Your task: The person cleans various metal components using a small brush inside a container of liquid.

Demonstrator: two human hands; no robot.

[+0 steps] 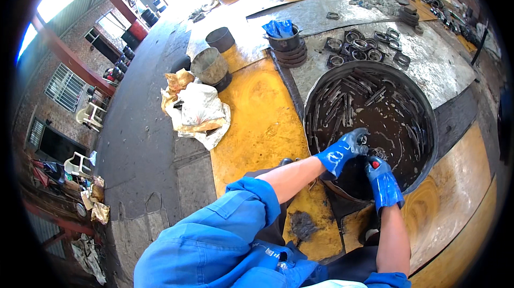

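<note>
Nearest the camera, a bright blue cloth work sleeve [214, 229], pushed up off the forearm, presumably to spare the cuff from splashes. Beyond, to the right, a wide, round, dark metal tub [434, 138] holding murky brown liquid [377, 116], placed low and close in front, likely for an easy reach from above.

Over the tub's near side, the left hand [345, 151] in a shiny blue rubber glove, fingers curled inward; cannot tell what, if anything, lies within. Just to the right, the right hand [381, 176], similarly gloved, thumb and fingers closed around a small red-ended object [376, 164], mostly hidden; close to the left hand and inside the rim, perhaps to let drips fall back.

Along the far, left and right parts of the tub, long thin dark strips [348, 108], partly in the liquid, perhaps lying there to soak.

Farther off, dark ring-shaped pieces [358, 47] grouped on a grey metal sheet [428, 74], possibly to drain within reach. To the left, a crumpled white sack [201, 106], beside a yellow floor sheet [257, 122], apparently clear of the arms.
</note>
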